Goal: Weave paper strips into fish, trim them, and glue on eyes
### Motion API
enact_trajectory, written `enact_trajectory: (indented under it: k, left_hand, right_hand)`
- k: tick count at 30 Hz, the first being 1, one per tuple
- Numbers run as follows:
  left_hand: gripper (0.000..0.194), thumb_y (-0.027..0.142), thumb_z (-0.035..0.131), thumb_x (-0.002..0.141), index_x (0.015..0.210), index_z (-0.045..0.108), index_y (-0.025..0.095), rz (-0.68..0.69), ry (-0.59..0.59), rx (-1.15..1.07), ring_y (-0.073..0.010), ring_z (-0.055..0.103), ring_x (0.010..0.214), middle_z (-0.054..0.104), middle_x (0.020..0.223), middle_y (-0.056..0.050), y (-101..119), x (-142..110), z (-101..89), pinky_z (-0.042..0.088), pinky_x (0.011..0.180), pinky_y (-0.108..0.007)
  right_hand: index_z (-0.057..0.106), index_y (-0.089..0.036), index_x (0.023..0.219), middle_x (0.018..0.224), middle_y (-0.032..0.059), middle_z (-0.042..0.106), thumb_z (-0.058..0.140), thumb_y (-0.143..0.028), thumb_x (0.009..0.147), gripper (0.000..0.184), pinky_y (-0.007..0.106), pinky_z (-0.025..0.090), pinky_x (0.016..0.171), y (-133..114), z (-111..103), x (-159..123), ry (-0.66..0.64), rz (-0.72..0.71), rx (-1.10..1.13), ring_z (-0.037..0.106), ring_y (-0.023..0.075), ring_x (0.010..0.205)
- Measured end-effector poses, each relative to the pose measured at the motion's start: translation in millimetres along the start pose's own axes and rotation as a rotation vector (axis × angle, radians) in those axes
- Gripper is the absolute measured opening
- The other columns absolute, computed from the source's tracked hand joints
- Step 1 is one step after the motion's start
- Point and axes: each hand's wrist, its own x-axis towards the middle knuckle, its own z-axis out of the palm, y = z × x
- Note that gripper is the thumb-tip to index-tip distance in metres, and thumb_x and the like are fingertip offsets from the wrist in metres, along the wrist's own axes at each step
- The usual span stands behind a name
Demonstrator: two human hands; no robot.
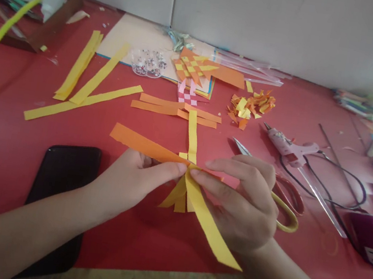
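Forearms [28,223] nearest the camera, reaching in over a red table [142,241]. Left hand [138,176]: thumb pressed on the held orange strip [146,143] where it meets yellow strips [208,223]; fingers curled beneath, closed in a pinch. Right hand [245,201]: index fingertip at the same crossing, fingers bent; thumb hidden, its contact cannot be told. Woven strips held above the table, between the hands; one long yellow end slants down toward the right wrist. Black phone [64,172] under the left forearm. Scissors [285,207] just beyond the right hand, partly covered; pink glue gun [291,149] farther right. Loose orange strips [177,111] lie ahead, near paper scraps [250,105].
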Motion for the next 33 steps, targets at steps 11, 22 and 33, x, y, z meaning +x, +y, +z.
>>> enact_trajectory:
  k: [11,22,33]
  left_hand:
    - [0.020,0.039,0.078,0.080,0.089,0.079,0.022,-0.010,0.009,-0.055,-0.0196,0.072,0.084,0.078,0.086,-0.002,1.6,2.6,-0.5,0.058,0.074,-0.027]
    - [0.024,0.047,0.073,0.081,0.086,0.080,0.025,0.189,0.206,0.351,-0.0189,0.071,0.073,0.078,0.081,0.001,3.2,-4.2,-3.5,0.055,0.060,-0.023]
    - [0.023,0.045,0.072,0.082,0.089,0.078,0.024,0.136,0.062,0.321,-0.0189,0.073,0.082,0.077,0.082,0.000,4.9,-0.9,-0.7,0.057,0.065,-0.022]
  right_hand:
    - [0.069,-0.016,0.108,0.110,0.0129,0.065,0.048,-0.023,0.083,0.034,0.053,0.047,0.086,-1.7,-6.7,7.9,-0.112,-0.048,0.162,0.059,0.0290,0.097]
    - [0.062,-0.019,0.094,0.084,0.0035,0.065,0.063,-0.013,0.085,0.011,0.035,0.051,0.073,-4.3,2.6,9.0,-0.147,0.346,0.487,0.060,0.0172,0.082]
    - [0.064,-0.019,0.081,0.074,-0.0019,0.064,0.064,-0.020,0.087,0.007,0.024,0.048,0.060,-6.0,0.1,9.0,-0.204,0.630,0.537,0.060,0.0095,0.066]
